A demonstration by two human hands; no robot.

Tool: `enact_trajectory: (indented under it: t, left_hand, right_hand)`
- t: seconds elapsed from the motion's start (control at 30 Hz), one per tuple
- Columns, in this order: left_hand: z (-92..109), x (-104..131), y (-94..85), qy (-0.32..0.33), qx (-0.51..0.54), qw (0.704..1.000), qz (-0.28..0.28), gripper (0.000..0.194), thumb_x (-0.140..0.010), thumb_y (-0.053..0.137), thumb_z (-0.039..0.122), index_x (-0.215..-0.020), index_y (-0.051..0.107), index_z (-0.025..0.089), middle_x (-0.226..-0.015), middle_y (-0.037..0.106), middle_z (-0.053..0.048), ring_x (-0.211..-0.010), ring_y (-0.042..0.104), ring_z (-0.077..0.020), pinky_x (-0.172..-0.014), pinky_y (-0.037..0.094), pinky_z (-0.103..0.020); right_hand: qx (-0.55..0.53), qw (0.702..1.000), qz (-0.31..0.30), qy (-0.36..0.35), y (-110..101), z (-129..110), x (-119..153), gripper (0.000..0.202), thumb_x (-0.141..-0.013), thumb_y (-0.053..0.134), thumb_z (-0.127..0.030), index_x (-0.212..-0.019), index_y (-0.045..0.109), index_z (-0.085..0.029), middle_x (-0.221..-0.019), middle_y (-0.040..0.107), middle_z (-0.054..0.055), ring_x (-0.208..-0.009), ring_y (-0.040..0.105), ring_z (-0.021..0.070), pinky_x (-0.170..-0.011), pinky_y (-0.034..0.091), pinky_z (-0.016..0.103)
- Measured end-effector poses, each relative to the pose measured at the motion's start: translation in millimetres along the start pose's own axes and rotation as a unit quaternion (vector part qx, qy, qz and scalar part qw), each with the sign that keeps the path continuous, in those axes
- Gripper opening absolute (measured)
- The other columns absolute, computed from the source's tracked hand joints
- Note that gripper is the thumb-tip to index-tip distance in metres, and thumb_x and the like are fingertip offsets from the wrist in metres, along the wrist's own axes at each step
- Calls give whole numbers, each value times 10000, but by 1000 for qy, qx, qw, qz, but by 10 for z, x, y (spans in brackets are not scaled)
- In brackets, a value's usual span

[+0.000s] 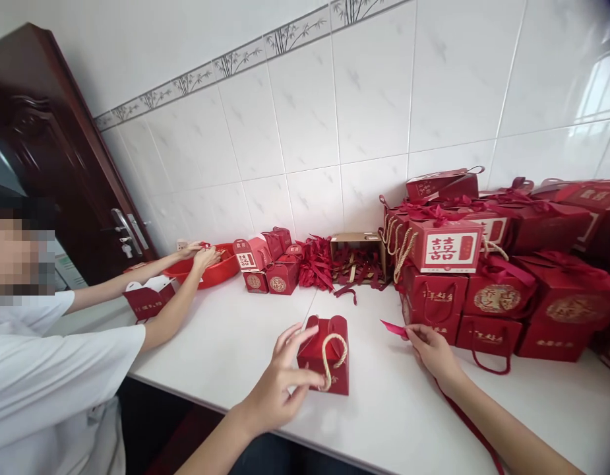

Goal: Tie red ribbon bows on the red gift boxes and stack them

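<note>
A small red gift box [337, 373] with a twisted cream rope handle [334, 340] stands upright near the table's front edge. My left hand [282, 382] is at the box's left side, its fingers apart, with the lower fingertips close by the rope; whether they touch it is unclear. To the right of the box, my right hand [428, 349] pinches a dark red ribbon [394, 328]. One short end sticks out leftward from the fingertips, while the long part hangs down beneath my right forearm.
Red boxes [547, 310] are stacked high on the right. Along the tiled wall lie a cardboard box [357, 239] of ribbons, a ribbon pile [317, 260] and several small boxes [283, 276]. At left, a person reaches into a red basin [220, 272].
</note>
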State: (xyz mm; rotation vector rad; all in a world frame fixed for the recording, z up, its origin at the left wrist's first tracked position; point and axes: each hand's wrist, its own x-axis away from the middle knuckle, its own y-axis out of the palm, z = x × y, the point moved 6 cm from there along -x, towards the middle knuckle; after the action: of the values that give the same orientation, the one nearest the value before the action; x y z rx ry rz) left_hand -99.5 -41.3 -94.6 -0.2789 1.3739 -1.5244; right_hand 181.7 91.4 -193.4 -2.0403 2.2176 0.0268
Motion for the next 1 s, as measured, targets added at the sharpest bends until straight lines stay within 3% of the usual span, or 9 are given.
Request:
enact_trajectory:
  t: [0.1, 0.23, 0.33, 0.4, 0.53, 0.7, 0.87, 1.0]
  left_hand:
    - [146, 149, -47, 7, -38, 999, -37, 319, -710, 547, 75, -843, 724, 305, -1543, 221, 68, -1419, 52, -376, -1084, 235, -585]
    - [76, 171, -260, -67, -38, 996, 48, 125, -784, 555, 207, -856, 649, 247, -1477, 364, -35, -1406, 129, -348, -1089, 225, -558]
    - [-55, -12, -329, -105, 28, 991, 76, 268, -764, 593, 280, -1029, 586, 241, -1428, 418, -90, -1382, 216, -326, -1102, 220, -527]
    - [-160, -186, -277, -134, 79, 987, 46, 371, -742, 592, 273, -1111, 561, 246, -1435, 404, -87, -1380, 232, -315, -1115, 191, -521]
    - [-341, -463, -121, -211, 103, 972, 3, 356, -763, 546, 249, -1117, 574, 253, -1437, 388, -87, -1389, 228, -303, -1121, 155, -533]
    - [-357, -634, 23, -216, 95, 972, -8, 378, -716, 630, 243, -1093, 613, 242, -1391, 431, -106, -1375, 277, -309, -1133, 163, -520]
    - [-282, -728, 145, -194, 110, 975, -8, 278, -797, 578, 309, -1050, 664, 231, -1368, 463, -102, -1308, 404, -277, -1111, 292, -438]
    - [-219, -762, 229, -172, 127, 977, -7, 294, -834, 549, 337, -1087, 668, 246, -1339, 502, -82, -1292, 430, -264, -1094, 334, -408]
  right_hand:
    - [-22, 1000, -5, -6, 22, -55, 29, 361, -654, 560, -496, -853, 559, -195, -534, 464, -45, -425, 375, 114, -409, 293, 247]
    - [-25, 999, -35, -6, 69, -100, 59, 258, -639, 519, -394, -768, 591, -182, -478, 442, -53, -401, 368, 107, -404, 280, 238]
    - [-20, 999, -51, -2, 89, -104, 63, 249, -660, 515, -373, -740, 629, -166, -441, 458, -46, -382, 385, 109, -402, 290, 240]
    - [-16, 998, -53, -1, 94, -111, 74, 297, -685, 545, -393, -808, 663, -150, -450, 504, -30, -386, 411, 112, -406, 306, 242]
    - [-21, 997, -66, -16, 97, -215, 128, 398, -664, 663, -486, -830, 705, -127, -554, 608, 30, -487, 510, 142, -446, 352, 251]
    - [-61, 989, -117, -72, 110, -604, 136, 444, -704, 649, -563, -839, 737, -150, -875, 705, 107, -804, 599, 210, -658, 439, 294]
    - [-97, 964, -225, -100, 311, -1098, 142, 343, -746, 658, -503, -757, 737, -169, -765, 699, 69, -764, 608, 186, -760, 449, 320]
    - [-113, 956, -250, -100, 509, -1213, 228, 297, -774, 647, -450, -698, 714, -171, -700, 671, 43, -719, 579, 161, -757, 438, 314]
